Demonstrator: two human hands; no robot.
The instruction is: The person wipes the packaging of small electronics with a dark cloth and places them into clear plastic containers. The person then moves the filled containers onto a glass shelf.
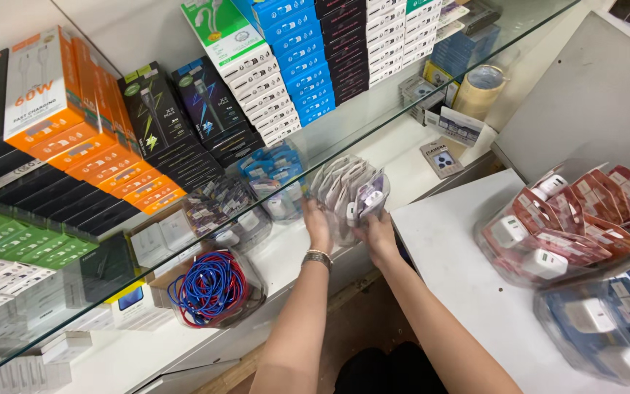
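Note:
Both my hands reach under a glass shelf [373, 124] to a clear bag of small purple-and-white charger packets [348, 191] standing on a white lower shelf [402, 157]. My left hand [318, 226], with a metal watch on the wrist, grips the bag's left side. My right hand [378, 233] holds its right side from below. Beside it to the left stands a clear bag of blue packets [275, 179], then a bag of dark packets [220, 208].
A bundle of red and blue cables [209, 288] sits in a clear tub at the left. Stacked cable boxes in orange, black, green, white and blue line the glass shelf. Bags of red [570, 219] and blue [607, 321] chargers lie on a white counter at the right. A tape roll [479, 87] stands behind.

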